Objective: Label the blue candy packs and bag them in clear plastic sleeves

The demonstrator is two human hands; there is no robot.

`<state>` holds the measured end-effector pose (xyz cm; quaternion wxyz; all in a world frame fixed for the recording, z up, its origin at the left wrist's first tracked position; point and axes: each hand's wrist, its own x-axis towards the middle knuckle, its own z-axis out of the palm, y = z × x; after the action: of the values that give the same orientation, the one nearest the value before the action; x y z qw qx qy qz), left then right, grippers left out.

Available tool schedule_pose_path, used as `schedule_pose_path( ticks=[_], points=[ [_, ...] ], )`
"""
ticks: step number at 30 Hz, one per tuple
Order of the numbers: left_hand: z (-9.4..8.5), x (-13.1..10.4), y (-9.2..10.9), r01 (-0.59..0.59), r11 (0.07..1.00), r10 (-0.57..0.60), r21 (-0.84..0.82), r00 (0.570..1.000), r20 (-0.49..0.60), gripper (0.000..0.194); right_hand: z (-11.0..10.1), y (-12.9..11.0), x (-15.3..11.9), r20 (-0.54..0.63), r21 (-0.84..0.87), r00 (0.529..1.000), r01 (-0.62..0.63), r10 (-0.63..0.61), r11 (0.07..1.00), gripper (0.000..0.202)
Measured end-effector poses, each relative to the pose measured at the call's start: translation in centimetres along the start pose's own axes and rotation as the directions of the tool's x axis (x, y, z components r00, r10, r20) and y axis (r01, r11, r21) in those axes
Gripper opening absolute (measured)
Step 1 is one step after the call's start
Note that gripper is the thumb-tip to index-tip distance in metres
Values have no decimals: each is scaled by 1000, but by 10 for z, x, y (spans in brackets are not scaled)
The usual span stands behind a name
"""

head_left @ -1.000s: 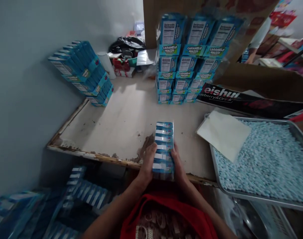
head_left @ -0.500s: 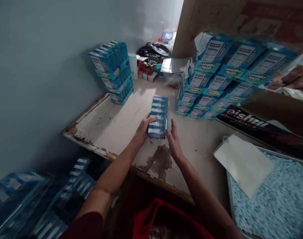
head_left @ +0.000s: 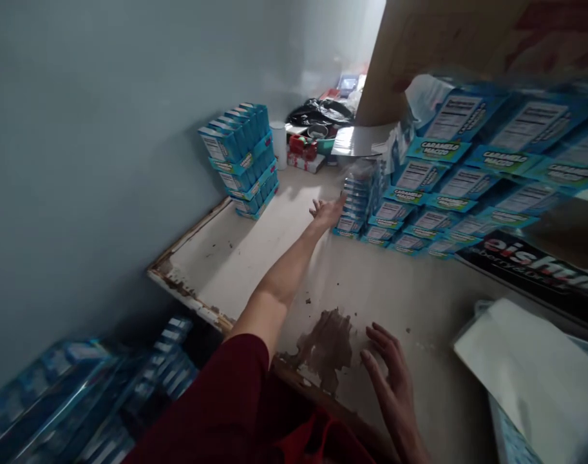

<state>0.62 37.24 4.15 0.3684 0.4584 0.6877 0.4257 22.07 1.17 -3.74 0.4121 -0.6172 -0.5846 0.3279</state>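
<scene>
My left hand reaches far across the white table, at the left side of a blue wrapped pack. That pack stands at the near left end of the big stack of blue display boxes. The fingers of this hand are spread, and some point left, away from the pack; its palm side is partly hidden. Near the table's front edge, my right hand hovers with fingers apart and nothing in it.
A smaller stack of blue boxes stands by the wall, beside a white cylinder. At the right are a black printed carton and a pale sheet over a tray. More blue packs lie below the table's left edge.
The blue pack between my hands has moved from mid-table to the big stack's left end with my left hand. My right hand has drawn back toward me. The view has shifted.
</scene>
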Motion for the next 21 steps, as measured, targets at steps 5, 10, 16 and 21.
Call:
schedule_pose_path(
  ticks=[5,10,16,21],
  points=[
    [-121,-8,-56,-27,1000,15,-12,826,-563,27,13,19,1,32,-185,971,239,-237,953,32],
    [-224,10,-58,-211,962,273,174,702,-658,99,22,27,5,48,-239,936,350,-349,906,21],
    [-247,22,11,-392,874,486,287,704,-518,105,25,31,13,18,-185,939,340,-342,922,17],
    [-244,-25,39,-131,933,295,336,814,-501,156,26,12,4,0,-137,955,295,-298,946,20]
  ],
)
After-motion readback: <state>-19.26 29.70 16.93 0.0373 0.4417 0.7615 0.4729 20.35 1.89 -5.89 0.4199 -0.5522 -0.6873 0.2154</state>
